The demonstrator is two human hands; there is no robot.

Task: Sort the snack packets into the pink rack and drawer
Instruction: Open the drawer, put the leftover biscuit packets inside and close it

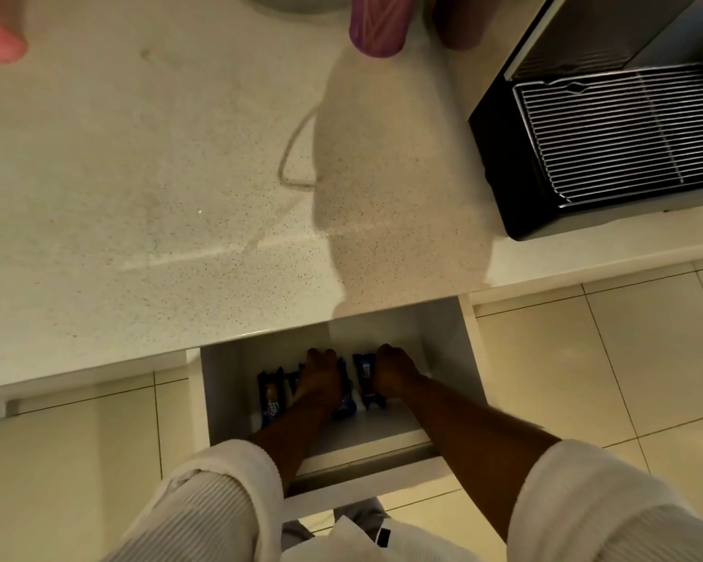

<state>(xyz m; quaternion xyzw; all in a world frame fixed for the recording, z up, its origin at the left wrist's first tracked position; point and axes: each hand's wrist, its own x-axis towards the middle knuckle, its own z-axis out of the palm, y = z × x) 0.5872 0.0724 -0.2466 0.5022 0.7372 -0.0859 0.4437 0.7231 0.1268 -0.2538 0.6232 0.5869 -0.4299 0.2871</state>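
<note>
Below the edge of the pale speckled stone countertop (159, 196), a white pull-out drawer (228, 399) stands open, and both of the person's hands reach down into it. Dark blue snack packets lie in a row on the drawer floor: one dark blue packet with a tan biscuit picture (271, 395) sits at the left, apart from the hands. The left hand (321, 379) lies palm-down over the middle packets (343, 407), fingers curled forward and close together, touching them; whether it actually grips one cannot be told. The right hand (392, 369) is closed into a loose fist on the rightmost blue packet (364, 369), its fingers wrapped over the packet's upper end. Both forearms are bare below rolled-up white ribbed sleeves (220, 492). On the countertop to the right sits a black appliance with a wire grille (609, 135). Cream floor tiles (585, 379) show beside the drawer.
</note>
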